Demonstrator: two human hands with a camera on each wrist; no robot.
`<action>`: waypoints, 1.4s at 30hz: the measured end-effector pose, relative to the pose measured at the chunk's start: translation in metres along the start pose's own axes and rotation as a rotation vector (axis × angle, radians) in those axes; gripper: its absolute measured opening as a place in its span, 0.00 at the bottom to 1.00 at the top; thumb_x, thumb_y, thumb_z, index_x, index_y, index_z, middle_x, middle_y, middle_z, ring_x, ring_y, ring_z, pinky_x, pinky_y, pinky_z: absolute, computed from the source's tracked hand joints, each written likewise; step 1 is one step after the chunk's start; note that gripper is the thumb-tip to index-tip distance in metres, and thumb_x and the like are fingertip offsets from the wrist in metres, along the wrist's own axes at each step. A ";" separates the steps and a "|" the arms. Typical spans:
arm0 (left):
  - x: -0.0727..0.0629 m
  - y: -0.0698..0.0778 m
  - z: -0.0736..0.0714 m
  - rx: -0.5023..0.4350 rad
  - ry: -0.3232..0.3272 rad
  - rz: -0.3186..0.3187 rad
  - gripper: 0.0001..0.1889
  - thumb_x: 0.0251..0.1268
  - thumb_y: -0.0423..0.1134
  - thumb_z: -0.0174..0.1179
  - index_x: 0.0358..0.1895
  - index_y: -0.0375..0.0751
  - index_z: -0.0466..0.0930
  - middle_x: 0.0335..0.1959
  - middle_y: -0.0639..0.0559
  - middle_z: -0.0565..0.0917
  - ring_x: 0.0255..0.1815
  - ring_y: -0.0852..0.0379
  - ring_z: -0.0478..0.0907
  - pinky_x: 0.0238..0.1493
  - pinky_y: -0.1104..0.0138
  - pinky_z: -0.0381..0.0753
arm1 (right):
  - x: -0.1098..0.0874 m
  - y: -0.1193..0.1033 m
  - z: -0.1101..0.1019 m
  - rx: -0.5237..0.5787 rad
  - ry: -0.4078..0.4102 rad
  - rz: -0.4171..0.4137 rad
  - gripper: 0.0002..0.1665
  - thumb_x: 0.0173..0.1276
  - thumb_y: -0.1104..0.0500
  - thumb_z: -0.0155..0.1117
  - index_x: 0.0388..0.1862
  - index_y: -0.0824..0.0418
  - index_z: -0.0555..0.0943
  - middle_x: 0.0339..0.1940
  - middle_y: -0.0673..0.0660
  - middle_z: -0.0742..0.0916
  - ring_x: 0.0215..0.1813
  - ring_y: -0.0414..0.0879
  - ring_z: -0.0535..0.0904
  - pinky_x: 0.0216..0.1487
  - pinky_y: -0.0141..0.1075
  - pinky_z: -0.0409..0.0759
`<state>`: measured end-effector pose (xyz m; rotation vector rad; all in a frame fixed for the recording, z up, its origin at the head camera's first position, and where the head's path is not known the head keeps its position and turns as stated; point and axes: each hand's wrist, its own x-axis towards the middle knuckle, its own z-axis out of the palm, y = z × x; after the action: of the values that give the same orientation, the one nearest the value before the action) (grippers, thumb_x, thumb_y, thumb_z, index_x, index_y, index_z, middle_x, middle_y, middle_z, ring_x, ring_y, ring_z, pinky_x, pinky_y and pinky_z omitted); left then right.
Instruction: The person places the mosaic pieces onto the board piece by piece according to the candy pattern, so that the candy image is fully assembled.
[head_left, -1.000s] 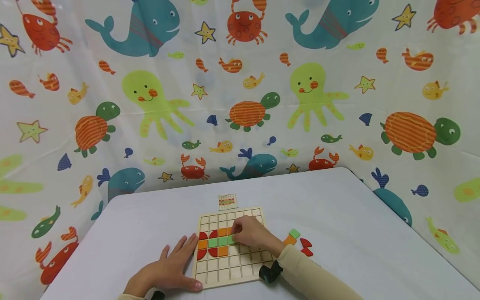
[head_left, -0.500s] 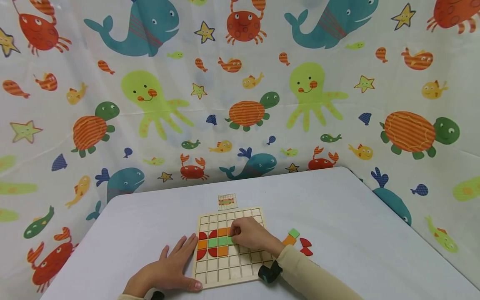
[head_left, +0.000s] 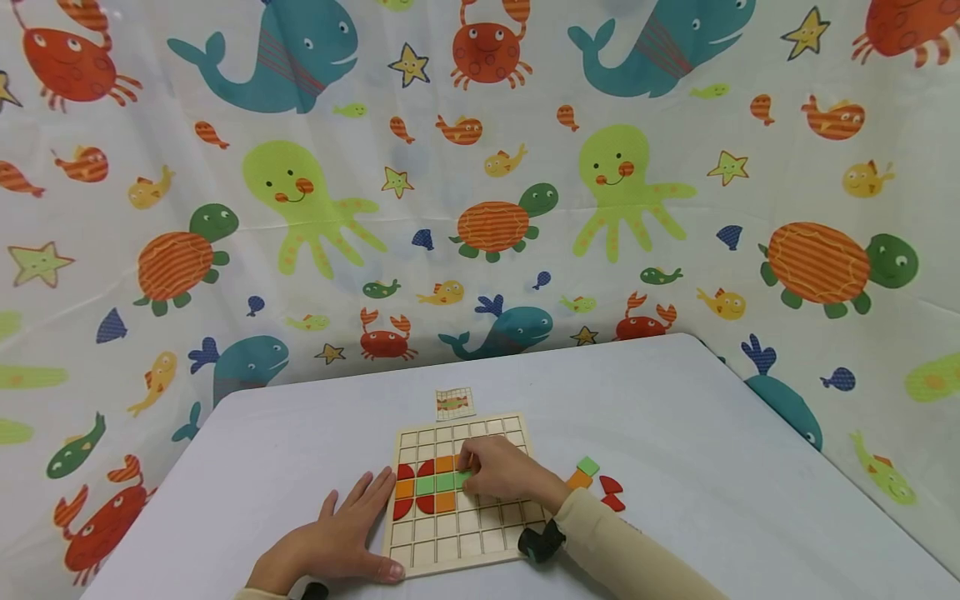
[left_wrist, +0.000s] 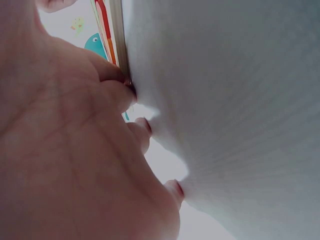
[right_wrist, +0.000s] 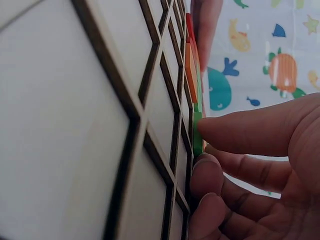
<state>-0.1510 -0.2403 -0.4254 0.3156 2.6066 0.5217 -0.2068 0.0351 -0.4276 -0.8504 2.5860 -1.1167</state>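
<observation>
A square wooden grid board (head_left: pixel 491 542) lies on the table. My left hand (head_left: pixel 337 533) rests flat along its left side, fingers spread and thumb at the near left corner. Over the middle of the grid, my right hand (head_left: pixel 506 471) has thumb and fingertips at a green square tile (right_wrist: pixel 198 132), which it pinches by the edge in the right wrist view. Left of it sit more green tiles (head_left: pixel 426 485), orange squares (head_left: pixel 446 502) and red rounded pieces (head_left: pixel 426 504) in the cells. My right fingers partly cover the upper orange row.
Beyond the board lies a small pattern card (head_left: pixel 454 403). Loose pieces lie right of it: a green square (head_left: pixel 588 467), an orange piece (head_left: pixel 579 481) and two red pieces (head_left: pixel 611 484). A sea-animal cloth (head_left: pixel 495 275) hangs behind the table.
My right hand has shifted very slightly toward me, staying at the same green tile. The left hand and the loose pieces have not moved.
</observation>
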 end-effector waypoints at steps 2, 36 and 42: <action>0.000 0.000 0.000 0.000 -0.001 0.000 0.70 0.44 0.68 0.81 0.87 0.40 0.52 0.88 0.40 0.53 0.87 0.31 0.40 0.75 0.24 0.28 | 0.000 0.001 0.001 -0.013 0.005 -0.014 0.10 0.62 0.70 0.74 0.36 0.58 0.84 0.30 0.47 0.82 0.32 0.38 0.74 0.37 0.33 0.76; 0.002 -0.003 0.001 -0.014 0.001 0.006 0.70 0.44 0.68 0.81 0.88 0.40 0.51 0.88 0.40 0.52 0.87 0.31 0.40 0.75 0.25 0.28 | -0.017 0.000 -0.061 0.010 -0.221 -0.018 0.11 0.80 0.58 0.67 0.54 0.59 0.90 0.48 0.45 0.89 0.49 0.41 0.83 0.54 0.36 0.84; 0.002 -0.004 0.001 -0.012 0.000 -0.003 0.71 0.43 0.70 0.80 0.88 0.41 0.51 0.88 0.41 0.52 0.87 0.31 0.39 0.74 0.25 0.27 | -0.022 0.003 -0.072 0.005 -0.191 0.005 0.12 0.80 0.59 0.66 0.56 0.61 0.89 0.49 0.47 0.89 0.50 0.44 0.83 0.55 0.39 0.85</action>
<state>-0.1525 -0.2429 -0.4291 0.3073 2.6027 0.5355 -0.2182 0.0924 -0.3807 -0.9013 2.4275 -0.9878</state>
